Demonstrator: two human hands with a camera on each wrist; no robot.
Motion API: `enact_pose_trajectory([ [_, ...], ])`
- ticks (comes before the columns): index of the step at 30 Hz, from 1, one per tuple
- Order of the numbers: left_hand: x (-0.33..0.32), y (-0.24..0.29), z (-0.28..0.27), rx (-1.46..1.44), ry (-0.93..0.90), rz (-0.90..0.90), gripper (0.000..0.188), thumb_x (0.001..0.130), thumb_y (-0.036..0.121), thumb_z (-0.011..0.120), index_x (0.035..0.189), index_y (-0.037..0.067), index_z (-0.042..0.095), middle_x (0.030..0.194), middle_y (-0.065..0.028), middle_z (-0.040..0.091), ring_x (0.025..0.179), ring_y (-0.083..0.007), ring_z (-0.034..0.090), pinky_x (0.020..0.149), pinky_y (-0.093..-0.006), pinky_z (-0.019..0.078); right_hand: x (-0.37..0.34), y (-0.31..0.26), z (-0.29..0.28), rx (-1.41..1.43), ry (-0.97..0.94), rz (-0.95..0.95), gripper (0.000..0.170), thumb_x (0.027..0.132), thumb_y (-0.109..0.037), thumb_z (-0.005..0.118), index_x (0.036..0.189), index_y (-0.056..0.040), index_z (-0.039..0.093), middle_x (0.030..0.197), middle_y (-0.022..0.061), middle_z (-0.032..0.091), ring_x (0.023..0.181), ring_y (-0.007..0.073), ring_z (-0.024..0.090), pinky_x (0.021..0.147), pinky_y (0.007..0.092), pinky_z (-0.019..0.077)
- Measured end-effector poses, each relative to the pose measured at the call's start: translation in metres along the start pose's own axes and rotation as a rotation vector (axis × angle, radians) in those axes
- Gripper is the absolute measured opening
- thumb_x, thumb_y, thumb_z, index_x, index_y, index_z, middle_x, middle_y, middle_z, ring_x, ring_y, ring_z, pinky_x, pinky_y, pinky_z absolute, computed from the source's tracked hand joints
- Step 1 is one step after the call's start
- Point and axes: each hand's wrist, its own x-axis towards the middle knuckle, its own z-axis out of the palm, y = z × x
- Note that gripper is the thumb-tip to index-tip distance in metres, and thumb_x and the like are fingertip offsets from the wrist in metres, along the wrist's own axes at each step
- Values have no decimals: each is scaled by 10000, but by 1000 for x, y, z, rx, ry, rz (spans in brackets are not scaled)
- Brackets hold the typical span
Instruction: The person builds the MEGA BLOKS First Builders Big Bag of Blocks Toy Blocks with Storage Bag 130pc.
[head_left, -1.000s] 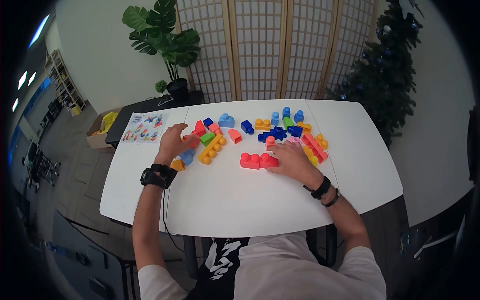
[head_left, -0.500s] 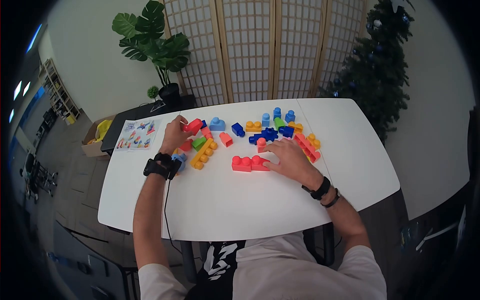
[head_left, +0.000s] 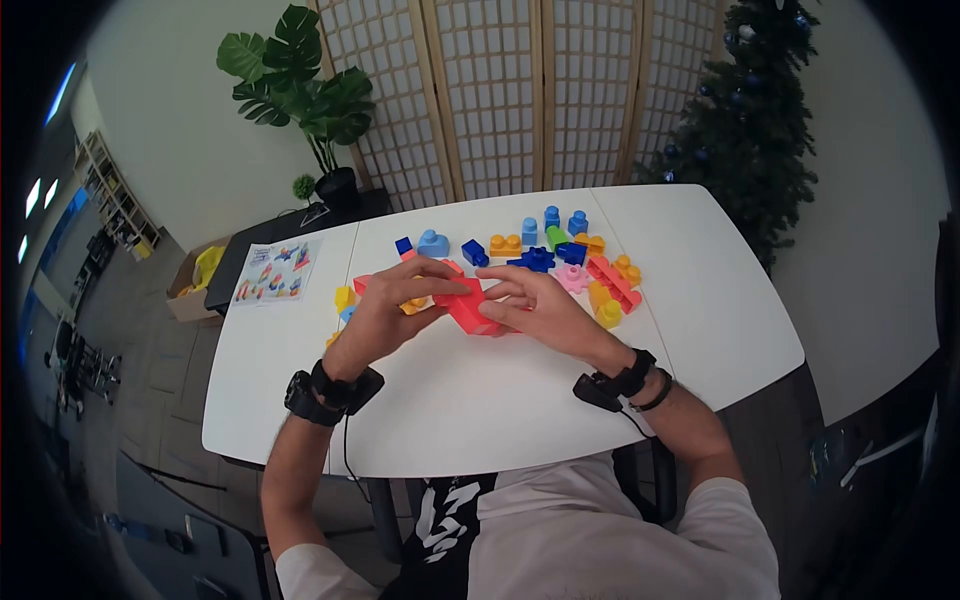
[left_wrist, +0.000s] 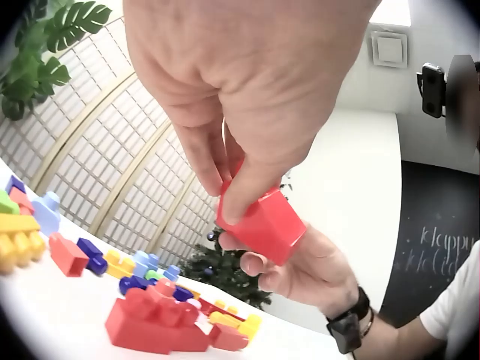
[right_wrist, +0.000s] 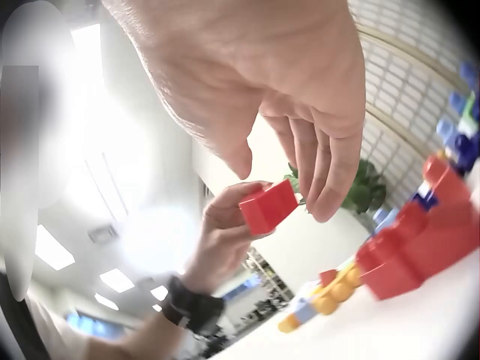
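Note:
The left hand (head_left: 388, 312) pinches a red block (head_left: 468, 308) between thumb and fingers over the middle of the table. Close on its right is the right hand (head_left: 550, 318), fingers spread and slightly bent. In the right wrist view, the right hand (right_wrist: 262, 75) has a gap between thumb and fingers, with the red block (right_wrist: 268, 208) just beyond them in the left hand (right_wrist: 221, 236). Red studded bricks (right_wrist: 420, 247) stand on the table below; the left wrist view shows these red bricks (left_wrist: 154, 326) too, partly hidden in the head view.
Blue, green and yellow blocks lie along the table's far side, including a dark blue piece (head_left: 535, 260). A pink piece (head_left: 571, 278) and a long red piece (head_left: 613, 285) are at the right. A printed sheet (head_left: 277, 271) lies at the far left.
The left hand has lifted the red block from the left group and carried it to the middle. The right hand has come off the red bricks and moved left, close to the held block.

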Motion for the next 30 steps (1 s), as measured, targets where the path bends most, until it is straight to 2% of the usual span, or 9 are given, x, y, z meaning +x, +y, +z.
enact_pose_trajectory([
  [2, -1, 6, 1, 21, -60, 42, 482, 848, -59, 817, 1297, 110, 771, 1320, -93, 718, 1219, -276, 707, 1057, -394, 594, 0, -9, 2, 88, -70, 19, 485, 1052, -158, 738, 1462, 25, 556, 1214, 124, 723, 1068, 187, 762, 906, 287, 655],
  [5, -6, 18, 7, -467, -44, -129, 641, 953, -65, 637, 1568, 38, 488, 1551, -122, 550, 1465, -241, 546, 1263, -426, 429, 0, -9, 1, 139, -40, 71, 458, 1038, -138, 752, 1434, 19, 582, 1191, 111, 721, 1072, 178, 761, 908, 288, 658],
  [11, -7, 25, 24, -544, 53, -217, 704, 932, 10, 811, 1564, 39, 501, 1591, -151, 530, 1460, -234, 545, 1223, -418, 481, 0, -6, 6, 213, 12, -1, 438, 1023, -120, 762, 1407, 22, 607, 1182, 101, 733, 1076, 162, 763, 889, 291, 657],
  [13, -7, 13, 24, -539, 85, -251, 741, 915, 24, 846, 1569, 38, 497, 1578, -141, 545, 1453, -232, 551, 1203, -408, 503, 4, -7, -4, -334, 8, -117, 501, 990, -156, 790, 1411, 40, 603, 1220, 154, 739, 1048, 198, 781, 868, 322, 650],
  [17, -23, -29, 17, -120, -60, -300, 686, 860, 19, 889, 1488, 81, 620, 1507, -113, 613, 1333, -252, 639, 1160, -376, 537, -6, -5, -22, -779, 77, -101, 562, 936, -199, 821, 1398, 49, 620, 1240, 220, 728, 1066, 289, 773, 907, 384, 625],
  [19, -29, -48, 20, 54, -121, -305, 659, 841, 27, 905, 1451, 95, 664, 1456, -108, 657, 1280, -254, 668, 1141, -366, 547, -10, 20, -33, -1045, 75, -147, 603, 924, -240, 831, 1424, 23, 619, 1317, 201, 731, 1197, 327, 722, 1026, 409, 573],
  [26, -33, -76, 56, -77, -158, -441, 587, 828, 58, 921, 1379, 54, 717, 1182, -107, 775, 1091, -221, 729, 1026, -349, 568, 7, 76, -39, -1085, -42, -48, 599, 846, -259, 878, 1334, 13, 661, 1228, 180, 733, 1270, 339, 641, 1088, 454, 498],
  [28, -34, -85, 64, -105, -146, -427, 567, 827, 60, 924, 1358, 40, 728, 1165, -108, 779, 1065, -214, 736, 1014, -343, 570, 16, 92, -42, -1006, 33, -225, 420, 805, -188, 875, 1143, 7, 719, 1135, 198, 732, 1103, 385, 671, 947, 474, 552],
  [30, -30, -86, 66, -59, -144, -448, 513, 824, 74, 933, 1303, 25, 758, 1101, -105, 790, 1026, -188, 737, 961, -323, 577, 23, 91, -49, -980, 17, -206, 379, 804, -178, 872, 1108, -3, 731, 1111, 182, 737, 1090, 383, 674, 934, 469, 552],
])
